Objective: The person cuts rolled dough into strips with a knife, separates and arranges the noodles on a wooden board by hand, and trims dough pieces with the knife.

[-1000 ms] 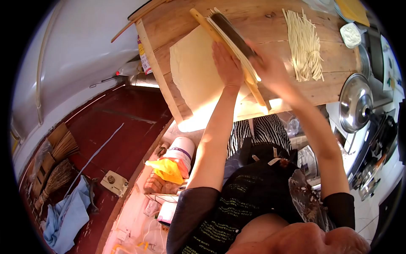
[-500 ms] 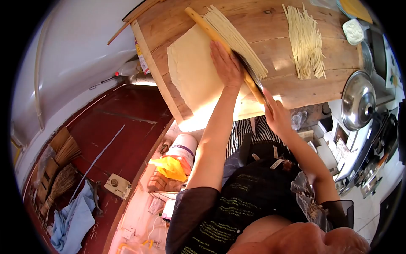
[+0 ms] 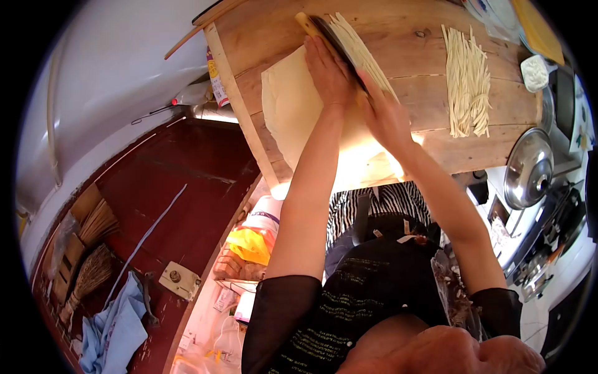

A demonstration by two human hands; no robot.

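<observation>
Left hand: flat, fingers straight and close together, pressing on the pin over the dough. Right hand: closed round the knife at the handle end, fingertips towards the blade; full finger wrap unclear, we can't see the underside. Blade lies right along the pin's edge.

Step, as we judge it: slicing dough into thin strips, pin as guide. Another straight cut would call for a steady pin and the blade kept flush to it.

Dough: broad thin sheet on the desk, left of the pin, near edge in glare. Cut strips just right of the knife, lying side by side. Separate noodle bundle further right, apart from them. White tub by the right edge, shiny lid beyond the corner.

Room: we get a dark red floor on the left, with a broom and blue cloth; yellow bag below the desk.
</observation>
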